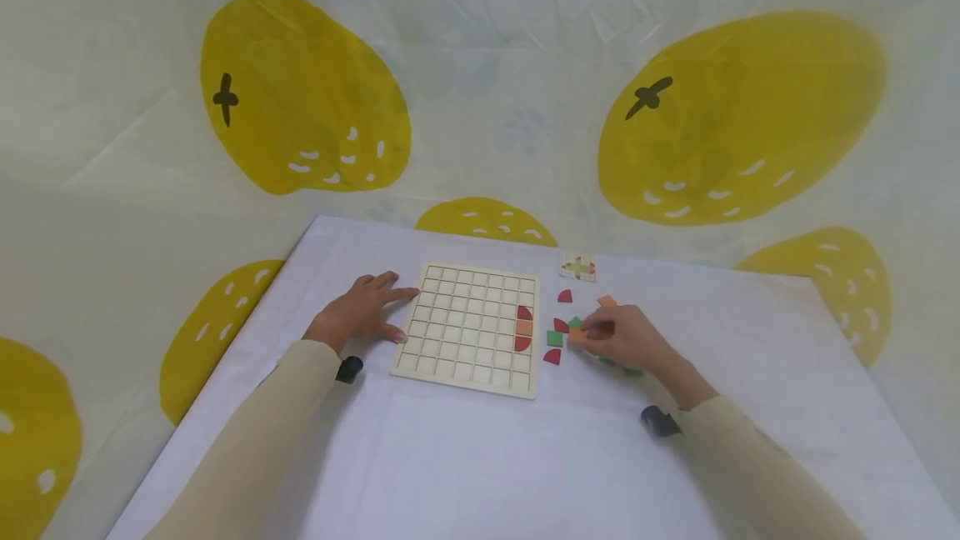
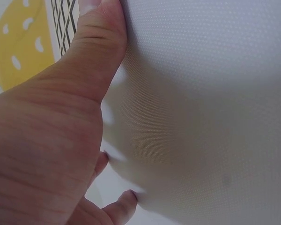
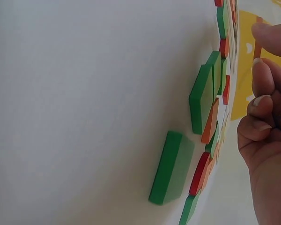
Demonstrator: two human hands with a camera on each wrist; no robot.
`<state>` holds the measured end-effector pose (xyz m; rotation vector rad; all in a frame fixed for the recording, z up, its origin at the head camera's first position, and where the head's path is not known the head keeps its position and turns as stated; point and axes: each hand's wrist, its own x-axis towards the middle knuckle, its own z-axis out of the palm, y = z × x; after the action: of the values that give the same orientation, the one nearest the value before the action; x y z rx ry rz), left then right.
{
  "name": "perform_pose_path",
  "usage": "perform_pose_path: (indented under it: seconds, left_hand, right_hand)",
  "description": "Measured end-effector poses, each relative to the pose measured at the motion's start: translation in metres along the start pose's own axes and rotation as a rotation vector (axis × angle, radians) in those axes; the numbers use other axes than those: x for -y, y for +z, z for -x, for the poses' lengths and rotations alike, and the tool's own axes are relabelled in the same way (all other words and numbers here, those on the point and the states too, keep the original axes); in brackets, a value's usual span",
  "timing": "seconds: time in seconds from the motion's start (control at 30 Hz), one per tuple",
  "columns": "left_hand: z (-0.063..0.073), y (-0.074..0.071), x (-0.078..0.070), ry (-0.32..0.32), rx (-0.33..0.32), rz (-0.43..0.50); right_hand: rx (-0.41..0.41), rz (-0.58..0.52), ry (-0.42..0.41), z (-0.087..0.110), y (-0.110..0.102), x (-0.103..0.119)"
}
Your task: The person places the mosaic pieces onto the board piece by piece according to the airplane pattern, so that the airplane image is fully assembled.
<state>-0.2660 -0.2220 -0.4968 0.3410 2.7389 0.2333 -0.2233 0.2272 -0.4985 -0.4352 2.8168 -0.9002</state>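
Observation:
A pale wooden grid board (image 1: 465,319) lies on the white table. Along its right side sit a red quarter-round tile (image 1: 524,312), an orange square tile (image 1: 524,327) and another red quarter-round (image 1: 522,343). My left hand (image 1: 360,311) rests at the board's left edge, fingers spread, index finger and thumb touching the rim. To the right of the board, my right hand (image 1: 626,338) pinches an orange square tile (image 3: 258,37) between thumb and fingertip, above the loose tiles. Its other fingers are curled in the right wrist view. Some tiles are hidden under this hand.
Loose tiles lie right of the board, among them a green square (image 1: 554,338), a red quarter-round (image 1: 552,357) and a thick green piece (image 3: 171,168). A small pattern card (image 1: 577,266) lies at the back. A fruit-printed curtain (image 1: 480,107) hangs behind the table.

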Motion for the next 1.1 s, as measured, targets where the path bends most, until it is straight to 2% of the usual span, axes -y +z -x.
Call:
perform_pose_path:
  seconds: [0.23, 0.63, 0.87, 1.1]
  left_hand:
    - [0.005, -0.001, -0.001, 0.024, -0.020, -0.022]
    - [0.003, 0.001, 0.001, 0.038, -0.040, -0.018]
    - [0.005, 0.001, -0.002, 0.049, -0.057, -0.048]
    - [0.005, 0.000, 0.000, 0.029, -0.046, -0.027]
  right_hand:
    - [0.013, 0.003, -0.016, -0.007, 0.006, 0.007]
    - [0.000, 0.043, -0.053, -0.014, 0.016, 0.018]
    - [-0.007, 0.035, -0.110, -0.019, 0.018, 0.022]
    - [0.017, 0.001, -0.078, -0.026, 0.022, 0.027]
